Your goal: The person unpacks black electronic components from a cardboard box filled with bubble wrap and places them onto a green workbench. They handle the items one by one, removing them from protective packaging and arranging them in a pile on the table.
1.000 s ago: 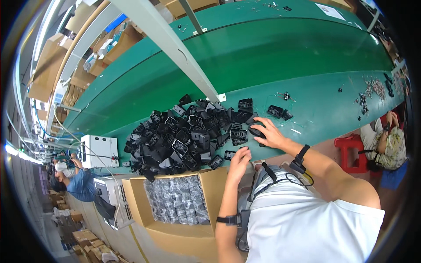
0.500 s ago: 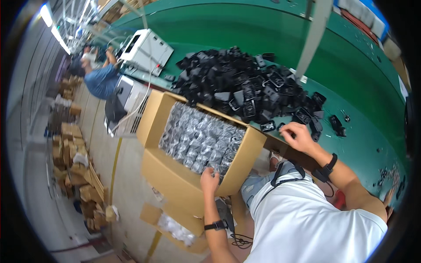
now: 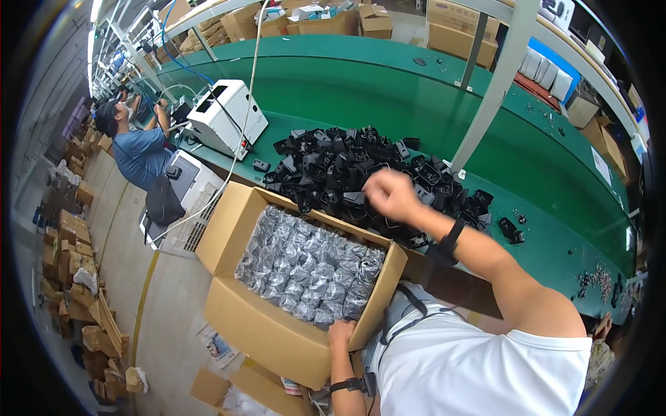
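Observation:
An open cardboard box stands against the bench edge. Rows of dark items in clear plastic wrap fill it. At the box's near right corner is my left hand, resting by the rim and the nearest wrapped items. Its fingers are mostly hidden there. My right hand hangs over a large heap of black plastic housings, with its fingers curled inward. What it holds, if anything, is hidden under the hand.
The heap lies on a green bench with an upright metal post. A white machine stands on the bench at the left, near a seated person in blue. A second carton sits low in front. Stacked cartons line the left aisle.
My right hand has moved left from the bench edge to above the heap. My left hand has moved down by the box's near corner. The view has tilted up.

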Action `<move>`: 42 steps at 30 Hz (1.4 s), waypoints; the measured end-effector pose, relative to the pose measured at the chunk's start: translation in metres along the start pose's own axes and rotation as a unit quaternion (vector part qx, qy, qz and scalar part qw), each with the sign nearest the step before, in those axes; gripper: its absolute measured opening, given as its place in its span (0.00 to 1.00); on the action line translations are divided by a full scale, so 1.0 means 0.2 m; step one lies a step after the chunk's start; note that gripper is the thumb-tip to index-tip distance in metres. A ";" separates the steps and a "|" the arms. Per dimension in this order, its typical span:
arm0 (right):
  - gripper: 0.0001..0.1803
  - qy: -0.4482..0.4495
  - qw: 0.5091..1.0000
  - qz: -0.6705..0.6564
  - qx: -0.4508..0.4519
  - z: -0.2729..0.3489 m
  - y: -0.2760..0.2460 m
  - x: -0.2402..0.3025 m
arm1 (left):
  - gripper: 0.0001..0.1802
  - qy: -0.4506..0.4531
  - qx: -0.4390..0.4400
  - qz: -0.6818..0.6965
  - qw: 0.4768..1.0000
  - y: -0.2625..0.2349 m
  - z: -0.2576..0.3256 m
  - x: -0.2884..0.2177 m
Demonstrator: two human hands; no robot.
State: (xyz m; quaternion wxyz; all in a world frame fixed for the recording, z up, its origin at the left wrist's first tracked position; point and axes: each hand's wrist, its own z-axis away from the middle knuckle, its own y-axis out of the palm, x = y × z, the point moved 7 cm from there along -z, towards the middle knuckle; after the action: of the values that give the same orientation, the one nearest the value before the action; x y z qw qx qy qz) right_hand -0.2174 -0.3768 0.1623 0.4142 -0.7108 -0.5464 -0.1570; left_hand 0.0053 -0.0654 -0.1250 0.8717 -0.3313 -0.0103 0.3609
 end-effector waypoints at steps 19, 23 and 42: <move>0.15 0.198 0.913 0.269 0.235 -0.11 -0.50 -1.37 | 0.26 0.000 0.052 -0.003 0.999 0.01 0.03 -0.01; 0.13 0.143 0.957 0.181 0.178 -0.06 -0.70 -0.76 | 0.28 -0.002 0.029 0.001 1.000 0.01 0.03 0.01; 0.12 0.279 0.924 0.221 0.140 0.51 -0.71 -0.21 | 0.23 0.096 0.011 -0.089 0.991 -0.10 -0.01 -0.02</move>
State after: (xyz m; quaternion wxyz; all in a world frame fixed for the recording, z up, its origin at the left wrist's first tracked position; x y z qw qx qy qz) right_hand -0.3851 -0.3181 0.1318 0.6690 -0.6763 -0.2540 -0.1751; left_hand 0.0155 -0.0788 -0.1148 0.9009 -0.3523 0.0482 0.2488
